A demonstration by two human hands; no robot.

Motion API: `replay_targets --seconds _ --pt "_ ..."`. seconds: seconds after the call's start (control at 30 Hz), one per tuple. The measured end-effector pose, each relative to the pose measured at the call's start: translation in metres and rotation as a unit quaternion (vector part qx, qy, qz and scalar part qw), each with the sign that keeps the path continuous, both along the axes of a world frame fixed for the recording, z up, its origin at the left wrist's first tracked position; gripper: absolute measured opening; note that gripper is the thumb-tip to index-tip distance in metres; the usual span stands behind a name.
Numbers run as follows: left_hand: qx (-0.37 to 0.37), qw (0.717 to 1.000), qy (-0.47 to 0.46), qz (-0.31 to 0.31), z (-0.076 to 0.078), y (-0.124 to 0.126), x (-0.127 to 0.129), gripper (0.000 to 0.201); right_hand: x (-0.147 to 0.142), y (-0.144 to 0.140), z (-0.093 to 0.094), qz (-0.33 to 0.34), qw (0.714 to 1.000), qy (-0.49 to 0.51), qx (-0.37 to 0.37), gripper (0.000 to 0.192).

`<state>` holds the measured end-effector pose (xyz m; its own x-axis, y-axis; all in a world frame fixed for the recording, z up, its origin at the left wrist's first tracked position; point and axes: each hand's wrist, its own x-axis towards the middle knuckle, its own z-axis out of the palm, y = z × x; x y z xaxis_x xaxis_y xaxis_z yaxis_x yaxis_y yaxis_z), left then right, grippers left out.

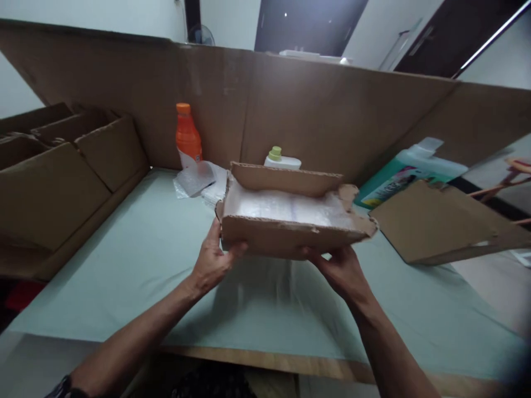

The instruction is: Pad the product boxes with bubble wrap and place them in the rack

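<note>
Raised over the table is an open cardboard box (269, 239), tilted so that its inside shows. Clear plastic wrap, probably bubble wrap (286, 207), fills it; what lies beneath cannot be made out. My left hand (213, 257) grips the box's left end, thumb on the front wall and fingers at the side and underneath. From the lower right, my right hand (338, 268) holds the box with the thumb against the front and the other fingers partly hidden below it. Behind the box's left end, loose bubble wrap sheets (197, 179) lie on the pale green cloth (136, 249).
An orange bottle (188, 135) and a white bottle with a green cap (282, 160) stand before a tall cardboard wall (298, 105). At left is a divided cardboard bin (58, 193). A teal liquid jug (398, 171) and another cardboard piece (443, 221) occupy the right.
</note>
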<state>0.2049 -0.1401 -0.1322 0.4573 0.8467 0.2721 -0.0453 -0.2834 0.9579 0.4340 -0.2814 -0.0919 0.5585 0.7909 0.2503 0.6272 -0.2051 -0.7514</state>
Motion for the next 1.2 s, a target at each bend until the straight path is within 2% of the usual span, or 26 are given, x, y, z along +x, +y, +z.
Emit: replay_targets --seconds 0.07,0.2,0.37,0.43,0.53,0.63,0.7,0.77,0.87,0.93,1.0,1.07,1.13,1.2 --pt "-0.011 1.000 0.007 0.004 -0.006 -0.004 -0.006 0.059 -0.007 -0.007 -0.006 0.016 1.000 0.000 0.000 0.047" --pt "-0.056 0.996 0.022 0.064 -0.033 0.000 -0.039 0.067 -0.036 -0.002 -0.031 0.072 0.997 0.013 -0.022 0.046" --pt "-0.093 0.993 0.055 0.052 -0.061 -0.004 -0.058 0.068 -0.047 -0.007 -0.059 0.072 0.997 0.007 -0.018 0.055" --pt "-0.097 0.991 0.080 0.054 -0.063 -0.012 -0.065 0.067 -0.050 -0.017 -0.065 0.067 0.998 0.009 -0.017 0.058" --pt "-0.094 0.985 0.137 0.053 -0.056 -0.023 -0.078 0.065 -0.058 -0.025 -0.069 0.059 0.998 0.013 -0.002 0.065" --pt "-0.095 0.981 0.162 0.046 -0.046 -0.028 -0.071 0.068 -0.052 -0.028 -0.068 0.056 0.998 0.021 0.019 0.074" --pt "-0.094 0.983 0.155 0.013 -0.042 -0.036 -0.047 0.067 -0.036 -0.040 -0.067 0.029 0.998 0.035 0.033 0.071" --pt "-0.094 0.985 0.139 -0.046 -0.043 -0.049 -0.010 0.062 -0.011 -0.065 -0.066 -0.029 0.998 0.043 0.037 0.060" --pt "-0.091 0.977 0.118 -0.153 -0.047 -0.075 0.065 0.057 0.028 -0.126 -0.066 -0.138 0.990 0.031 0.005 0.045" --pt "-0.067 0.969 0.109 -0.213 -0.050 -0.094 0.121 0.061 0.049 -0.174 -0.068 -0.221 0.975 0.027 -0.022 0.042" --pt "-0.019 0.953 0.104 -0.284 -0.049 -0.116 0.178 0.066 0.064 -0.220 -0.072 -0.328 0.943 0.027 -0.040 0.049" --pt "0.040 0.922 0.117 -0.366 -0.043 -0.141 0.232 0.068 0.074 -0.259 -0.076 -0.444 0.895 0.022 -0.041 0.064" --pt "0.060 0.905 0.129 -0.400 -0.034 -0.169 0.279 0.066 0.083 -0.289 -0.080 -0.531 0.846 0.015 -0.040 0.079" --pt "0.067 0.897 0.152 -0.409 -0.025 -0.196 0.318 0.064 0.093 -0.309 -0.081 -0.577 0.815 0.009 -0.043 0.085"
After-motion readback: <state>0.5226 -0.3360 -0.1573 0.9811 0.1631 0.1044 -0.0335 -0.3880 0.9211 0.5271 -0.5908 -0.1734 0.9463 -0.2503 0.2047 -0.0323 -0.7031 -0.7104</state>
